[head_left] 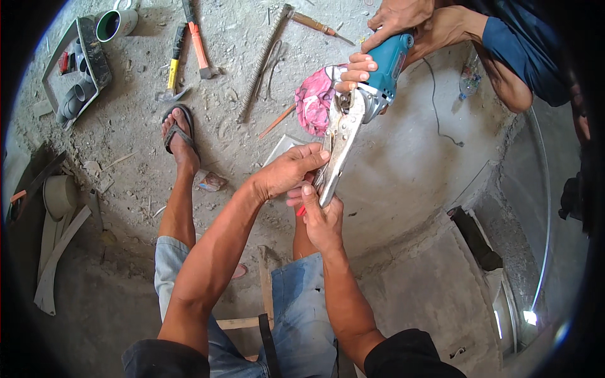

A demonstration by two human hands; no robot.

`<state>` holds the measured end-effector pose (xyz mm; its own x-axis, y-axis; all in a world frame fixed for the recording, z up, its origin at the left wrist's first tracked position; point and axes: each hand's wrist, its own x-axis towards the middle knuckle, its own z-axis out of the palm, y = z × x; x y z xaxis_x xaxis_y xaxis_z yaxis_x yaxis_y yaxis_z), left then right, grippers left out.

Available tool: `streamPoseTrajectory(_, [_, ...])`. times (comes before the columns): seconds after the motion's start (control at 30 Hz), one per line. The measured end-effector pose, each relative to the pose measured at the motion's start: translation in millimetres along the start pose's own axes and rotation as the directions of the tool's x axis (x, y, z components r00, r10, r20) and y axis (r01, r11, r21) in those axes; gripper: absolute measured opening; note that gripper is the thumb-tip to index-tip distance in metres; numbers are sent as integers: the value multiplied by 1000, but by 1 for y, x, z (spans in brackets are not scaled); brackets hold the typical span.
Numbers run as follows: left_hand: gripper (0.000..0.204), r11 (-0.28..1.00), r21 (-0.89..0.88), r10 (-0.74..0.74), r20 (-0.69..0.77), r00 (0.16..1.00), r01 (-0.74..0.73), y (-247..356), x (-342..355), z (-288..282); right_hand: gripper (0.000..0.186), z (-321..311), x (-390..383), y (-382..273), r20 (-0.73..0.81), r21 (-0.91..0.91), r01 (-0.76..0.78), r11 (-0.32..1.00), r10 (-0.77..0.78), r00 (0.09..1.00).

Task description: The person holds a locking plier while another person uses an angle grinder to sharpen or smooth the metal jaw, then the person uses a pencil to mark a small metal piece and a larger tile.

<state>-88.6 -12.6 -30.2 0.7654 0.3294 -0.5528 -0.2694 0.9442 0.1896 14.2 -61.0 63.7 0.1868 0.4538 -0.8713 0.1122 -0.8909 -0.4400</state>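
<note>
Both my hands grip a pair of silver locking pliers [341, 145], slanted up and to the right. My left hand [291, 171] pinches its side with thumb and fingers near the middle. Lower down, my right hand [324, 222] is wrapped round the handle end, thumb upward. The jaws meet the head of a teal angle grinder [389, 66]; what exactly they clamp is hidden. A co-worker's hands [398, 19] hold the grinder from the far side. A small red piece [301, 210] shows beside my right thumb.
Behind the pliers lies a pink cloth or bag [312, 104]. Two hammers [173, 72], a metal rod [261, 69], a screwdriver [318, 25], a mug [118, 24] and a tray of pipe fittings [94, 75] lie on the dusty floor. A dark cord [436, 104] runs right of the grinder.
</note>
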Motion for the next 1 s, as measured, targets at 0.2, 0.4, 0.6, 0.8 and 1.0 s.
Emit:
streamPoseTrajectory(0.2, [30, 1000, 23, -13, -10, 1000, 13, 9, -3, 2, 43, 1, -3, -9, -17, -13, -81, 997, 80, 997])
streamPoseTrajectory(0.4, [30, 999, 51, -9, 1, 1000, 9, 9, -1, 5, 32, -9, -6, -23, 84, -58, -150, 987, 154, 984])
streamPoseTrajectory(0.6, [31, 996, 58, 67, -56, 996, -64, 4, 0, 11, 30, -14, -2, -19, 110, -154, -177, 972, 195, 975])
streamPoseTrajectory(0.8, [33, 995, 57, 87, -86, 992, -82, 5, -1, 13, 25, -13, -1, -17, 14, -230, -166, 959, 174, 985])
streamPoseTrajectory(1.0, [33, 984, 144, 137, -203, 969, -109, -12, 2, 16, 24, -10, 3, -11, -16, -203, -217, 955, 219, 976])
